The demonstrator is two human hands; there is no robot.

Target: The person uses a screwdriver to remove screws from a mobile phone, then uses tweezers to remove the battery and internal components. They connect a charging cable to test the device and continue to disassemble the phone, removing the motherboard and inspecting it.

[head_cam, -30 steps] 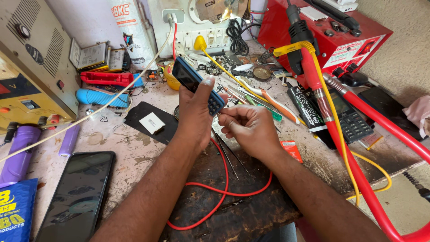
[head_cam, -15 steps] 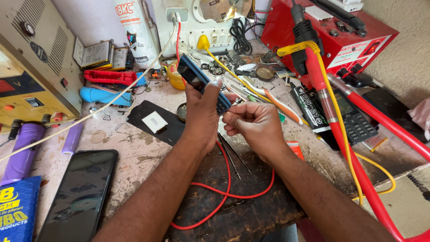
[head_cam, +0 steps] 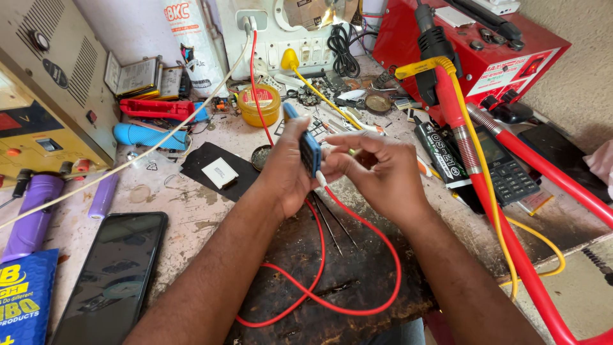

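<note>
Both hands have come down and toward the near edge of the workbench (head_cam: pixel 191 211) since a second ago, and the small blue device (head_cam: pixel 310 152) is now turned edge-on to the camera. Left hand (head_cam: pixel 286 172) is gripping that blue device, fingers curled closed around its back with the thumb along its side, holding it upright above the dark mat (head_cam: pixel 332 281) at the near middle of the bench. Right hand (head_cam: pixel 383 172) is sitting just beside it, thumb and forefinger pinching in at the device's lower edge, the other fingers loosely bent; whether they are actually clamping anything I cannot tell. Red wires (head_cam: pixel 357 300) are looping down from the device across the mat and back. Over at the near left corner a black phone (head_cam: pixel 112 271) is lying face up, and a purple cylinder (head_cam: pixel 33 214) is lying by the left edge. Far right corner, a red box (head_cam: pixel 504 45) is standing, with a thick red cable (head_cam: pixel 498 217) running down the right side past a dark keypad phone (head_cam: pixel 504 167).
</note>
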